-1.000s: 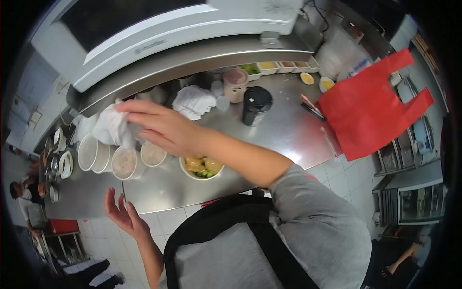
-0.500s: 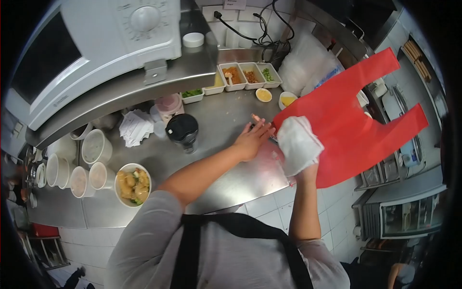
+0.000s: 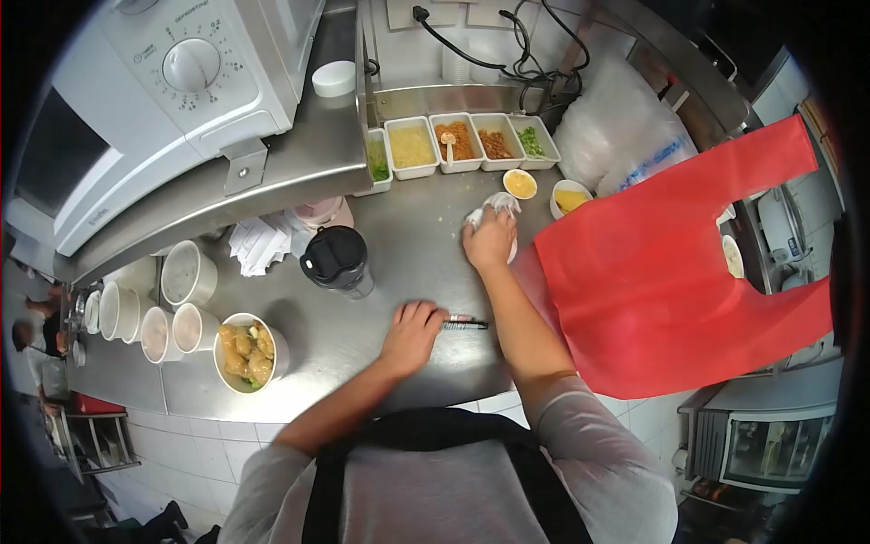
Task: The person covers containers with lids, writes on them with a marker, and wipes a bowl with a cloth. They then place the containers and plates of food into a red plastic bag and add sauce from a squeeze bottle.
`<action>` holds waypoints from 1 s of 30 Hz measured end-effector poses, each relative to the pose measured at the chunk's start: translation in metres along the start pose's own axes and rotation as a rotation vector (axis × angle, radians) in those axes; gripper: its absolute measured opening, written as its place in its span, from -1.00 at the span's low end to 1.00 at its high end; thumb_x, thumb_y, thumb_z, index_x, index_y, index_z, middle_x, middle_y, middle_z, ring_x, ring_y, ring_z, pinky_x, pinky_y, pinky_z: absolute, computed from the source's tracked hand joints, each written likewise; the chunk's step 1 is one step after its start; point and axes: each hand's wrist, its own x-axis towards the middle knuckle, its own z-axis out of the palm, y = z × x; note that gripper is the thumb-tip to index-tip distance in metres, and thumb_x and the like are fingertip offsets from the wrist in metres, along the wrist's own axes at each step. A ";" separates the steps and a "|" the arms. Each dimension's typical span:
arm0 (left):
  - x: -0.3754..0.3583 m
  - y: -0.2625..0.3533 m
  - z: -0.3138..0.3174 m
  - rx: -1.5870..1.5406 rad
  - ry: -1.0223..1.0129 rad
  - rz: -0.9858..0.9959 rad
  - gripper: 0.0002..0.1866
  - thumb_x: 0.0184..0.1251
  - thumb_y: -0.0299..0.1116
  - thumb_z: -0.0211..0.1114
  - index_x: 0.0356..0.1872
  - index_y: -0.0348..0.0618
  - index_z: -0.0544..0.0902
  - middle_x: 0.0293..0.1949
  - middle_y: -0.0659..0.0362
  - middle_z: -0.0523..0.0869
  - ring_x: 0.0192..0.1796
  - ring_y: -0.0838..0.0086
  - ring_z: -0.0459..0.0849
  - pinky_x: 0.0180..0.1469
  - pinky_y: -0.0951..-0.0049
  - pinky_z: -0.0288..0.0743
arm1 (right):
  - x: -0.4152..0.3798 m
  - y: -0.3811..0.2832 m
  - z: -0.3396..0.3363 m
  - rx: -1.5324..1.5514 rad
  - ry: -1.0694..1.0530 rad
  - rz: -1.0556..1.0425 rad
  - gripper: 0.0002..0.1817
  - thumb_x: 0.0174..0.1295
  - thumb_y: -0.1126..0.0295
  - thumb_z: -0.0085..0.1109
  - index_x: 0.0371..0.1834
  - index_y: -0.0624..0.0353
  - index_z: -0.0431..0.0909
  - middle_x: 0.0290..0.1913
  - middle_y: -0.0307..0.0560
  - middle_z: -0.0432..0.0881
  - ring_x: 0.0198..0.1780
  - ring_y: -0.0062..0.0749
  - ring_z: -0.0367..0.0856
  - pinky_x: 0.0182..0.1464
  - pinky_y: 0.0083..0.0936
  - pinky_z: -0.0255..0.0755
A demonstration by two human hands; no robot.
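Note:
On the steel counter, my left hand [image 3: 415,337] has its fingers curled and closed at the ends of what look like two dark pens [image 3: 467,323], which stick out to the right. Farther up, my right hand [image 3: 490,238] presses a crumpled white cloth [image 3: 497,205] against the counter, fingers closed over it. A small cup of yellow food [image 3: 520,184] is just beyond the cloth. Right of my forearm, a red bag [image 3: 675,272] lies flat over the counter's edge, handles pointing right. A black-lidded cup [image 3: 335,261] stands to the left of my hands.
Trays of toppings [image 3: 455,143] line the back, with a second yellow cup [image 3: 570,197] and clear plastic bags [image 3: 621,127] nearby. Left are a bowl of food [image 3: 247,354], several white tubs [image 3: 188,272] and folded papers [image 3: 261,240]. A microwave [image 3: 195,68] sits on a raised shelf.
My right hand has moved the cloth from above the red bag leftward and down onto the counter. My left hand has come nearer my body, and the pens have shifted with it.

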 end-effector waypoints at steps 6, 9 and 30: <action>-0.028 0.004 -0.010 0.005 -0.018 -0.045 -0.66 0.02 -0.50 0.11 -0.10 -0.11 0.53 -0.08 0.15 0.47 0.06 0.25 0.41 0.13 0.22 0.23 | 0.057 -0.015 0.052 0.047 0.197 0.131 -0.52 0.02 0.50 0.02 0.10 0.37 0.42 0.13 0.29 0.35 0.22 0.15 0.21 0.27 -0.18 0.14; -0.030 0.002 -0.011 0.014 -0.050 -0.053 -0.67 0.07 -0.47 0.08 -0.07 -0.09 0.52 -0.06 0.16 0.47 0.08 0.28 0.40 0.14 0.22 0.21 | 0.074 -0.009 0.053 0.095 0.049 0.105 -0.55 -0.01 0.56 0.01 0.05 0.27 0.49 0.10 0.23 0.42 0.19 0.10 0.27 0.24 -0.18 0.19; -0.050 0.007 -0.016 -0.051 -0.025 -0.044 -0.59 -0.13 -0.56 0.15 -0.11 -0.12 0.54 -0.13 0.13 0.49 -0.01 0.24 0.42 0.08 0.23 0.23 | 0.085 0.042 0.041 0.765 -0.345 -0.171 -0.53 -0.08 0.67 -0.22 -0.07 0.17 0.51 -0.03 0.08 0.55 0.02 -0.10 0.51 0.11 -0.40 0.33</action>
